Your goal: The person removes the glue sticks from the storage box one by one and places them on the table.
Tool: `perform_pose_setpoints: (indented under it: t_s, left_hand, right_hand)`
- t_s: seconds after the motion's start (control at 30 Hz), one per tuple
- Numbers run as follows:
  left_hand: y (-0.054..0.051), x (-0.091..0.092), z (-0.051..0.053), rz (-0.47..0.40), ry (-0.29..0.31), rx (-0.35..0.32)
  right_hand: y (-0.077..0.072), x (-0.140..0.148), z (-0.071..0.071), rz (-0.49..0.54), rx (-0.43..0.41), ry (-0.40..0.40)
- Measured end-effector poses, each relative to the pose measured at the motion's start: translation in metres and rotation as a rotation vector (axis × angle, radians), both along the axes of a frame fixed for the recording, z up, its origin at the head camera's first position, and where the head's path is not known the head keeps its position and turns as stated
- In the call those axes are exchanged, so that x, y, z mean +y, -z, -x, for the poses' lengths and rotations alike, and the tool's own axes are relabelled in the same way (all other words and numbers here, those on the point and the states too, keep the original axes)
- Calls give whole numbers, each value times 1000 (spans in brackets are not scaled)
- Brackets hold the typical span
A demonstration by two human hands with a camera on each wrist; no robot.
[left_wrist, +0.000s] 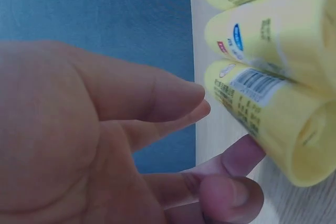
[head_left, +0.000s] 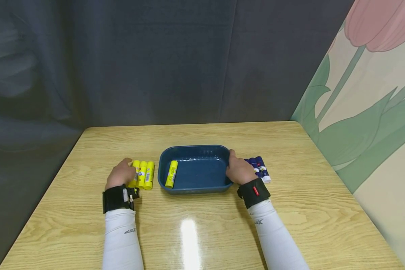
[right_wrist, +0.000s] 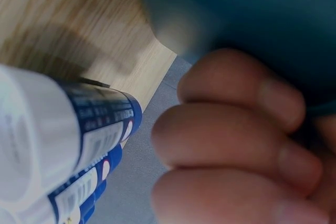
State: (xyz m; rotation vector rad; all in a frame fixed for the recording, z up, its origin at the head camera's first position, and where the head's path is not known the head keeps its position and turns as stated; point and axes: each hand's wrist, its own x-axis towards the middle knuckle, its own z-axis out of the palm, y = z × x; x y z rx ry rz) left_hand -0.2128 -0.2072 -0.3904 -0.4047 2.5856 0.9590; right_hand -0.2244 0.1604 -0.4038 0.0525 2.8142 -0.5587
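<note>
A dark blue plastic tray (head_left: 197, 191) sits mid-table, with one yellow glue stick (head_left: 171, 174) lying inside at its left end. My right hand (head_left: 241, 170) grips the tray's right wall; in the right wrist view, its fingers (right_wrist: 236, 140) curl at the rim. Left of the tray, yellow glue sticks (head_left: 149, 175) lie side by side in a row. At the row's left end is my left hand (head_left: 120, 173), its thumb and fingers apart. The left wrist view has a fingertip (left_wrist: 244, 156) at the side of the nearest yellow glue stick (left_wrist: 262, 108), perhaps touching it.
Dark blue glue sticks (head_left: 262, 168) with white ends lie in a row just right of my right hand, which partly hides them. The wooden table (head_left: 195, 210) ends at a dark curtain (head_left: 172, 67) behind and a painted wall (head_left: 374, 150) on the right.
</note>
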Motion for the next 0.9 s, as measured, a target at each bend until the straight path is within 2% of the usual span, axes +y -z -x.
perform_pose_setpoints:
  t_s: [0.23, 0.33, 0.4, 0.53, 0.6, 0.67, 0.8, 0.9]
  left_hand:
    - [-4, 2, -2, 19, 9, 26]
    - [-8, 5, -2, 43, 14, 73]
    - [-11, 9, -1, 59, 11, 143]
    - [-19, 26, -2, 80, 11, 347]
    - [-24, 37, -3, 88, 30, 442]
    - [-28, 52, -3, 102, 66, 498]
    - [-32, 85, -5, 139, 166, 512]
    - [-31, 109, -8, 178, 241, 447]
  right_hand:
    - [0, 0, -1, -5, 8, -5]
    - [-1, 0, -1, -4, 10, -8]
    - [-1, 0, -1, -3, 8, -7]
    - [-3, -1, -2, 0, 0, -2]
    - [-3, -1, -2, 2, -6, 1]
    - [-3, 0, -2, 1, -6, -2]
    - [-2, 1, -1, -14, 25, -26]
    - [-1, 2, -1, -21, 40, -38]
